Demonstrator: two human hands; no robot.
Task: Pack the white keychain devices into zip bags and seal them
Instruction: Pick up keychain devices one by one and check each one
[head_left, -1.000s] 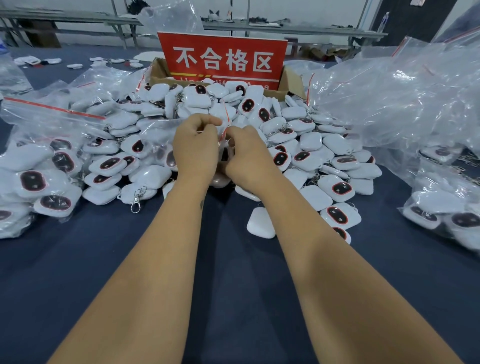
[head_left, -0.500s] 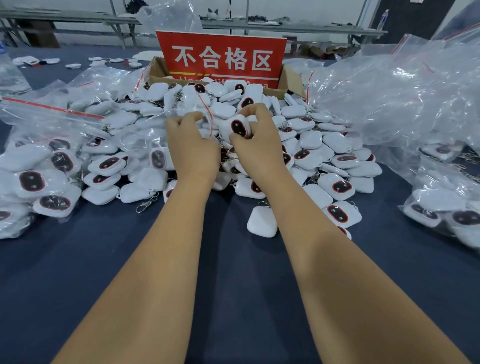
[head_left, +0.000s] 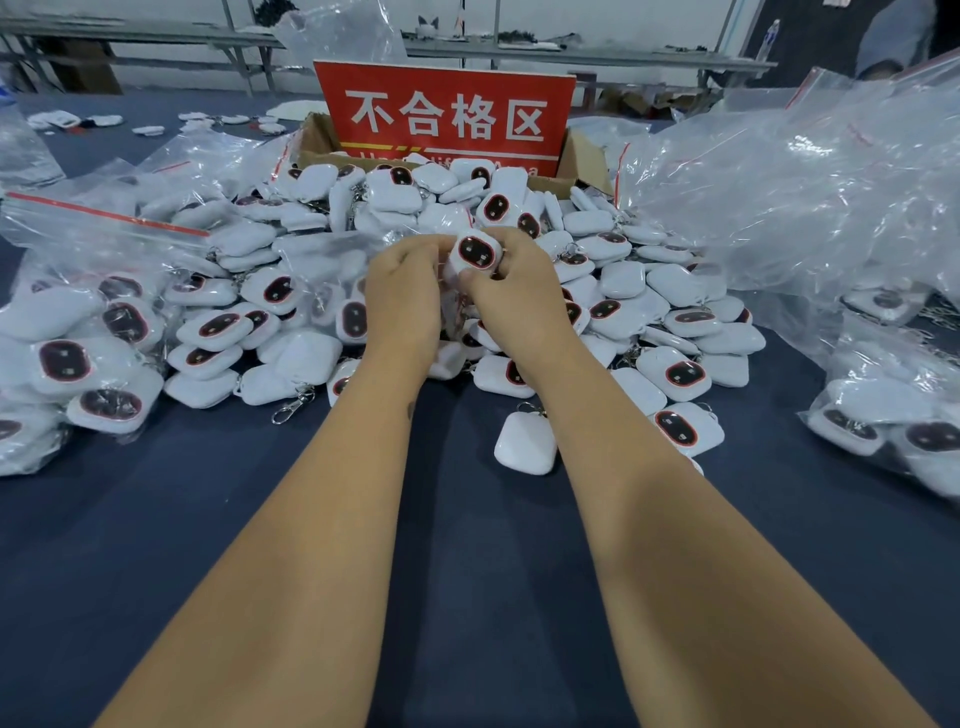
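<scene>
Above the heap of white keychain devices (head_left: 613, 312) on the dark blue desk (head_left: 156, 545), the right hand (head_left: 511, 299) pinches one device (head_left: 475, 254) with curled fingers, its dark oval face turned toward the camera. The left hand (head_left: 402, 293) touches the same device, fingers curled; a bag between them cannot be made out. Filled zip bags (head_left: 78, 332) lie left.

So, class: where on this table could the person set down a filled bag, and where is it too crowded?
Bare blue cloth lies below the pile of devices, on the near left beside the left forearm, and on the near right below the bagged devices. Between the forearms is a narrow strip. Crowded: everything from the hands up to the red sign, and both side edges.
</scene>
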